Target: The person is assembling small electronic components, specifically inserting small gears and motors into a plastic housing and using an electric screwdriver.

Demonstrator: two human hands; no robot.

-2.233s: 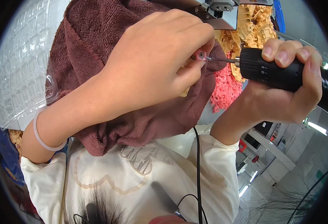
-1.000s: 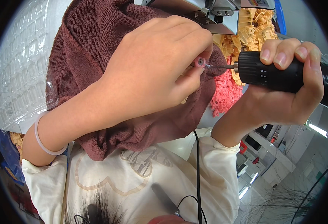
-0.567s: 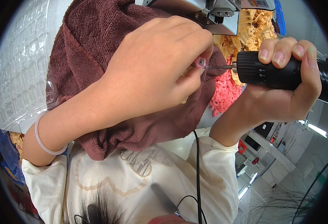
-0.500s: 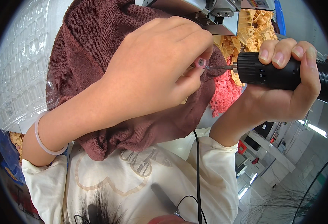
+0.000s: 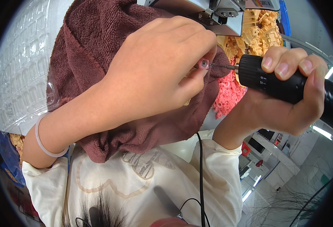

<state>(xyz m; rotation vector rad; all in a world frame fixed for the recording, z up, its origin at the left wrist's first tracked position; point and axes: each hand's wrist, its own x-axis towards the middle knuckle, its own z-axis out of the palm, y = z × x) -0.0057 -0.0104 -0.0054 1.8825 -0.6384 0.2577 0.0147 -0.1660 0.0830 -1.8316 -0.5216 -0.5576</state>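
My left hand is held up close to the camera and pinches a small pink plastic part between thumb and fingertips. My right hand is wrapped around a black rotary hand tool. The tool's thin metal bit touches the pink part from the right. A brown terry towel lies under and behind my left hand.
A clear plastic blister tray lies at the left. Piles of yellow parts and pink parts sit behind the hands, below a grey metal machine. A black cable hangs over my cream shirt.
My right hand and the tool have shifted slightly upward and closer to the left hand. The left hand has kept its pinch on the pink part.
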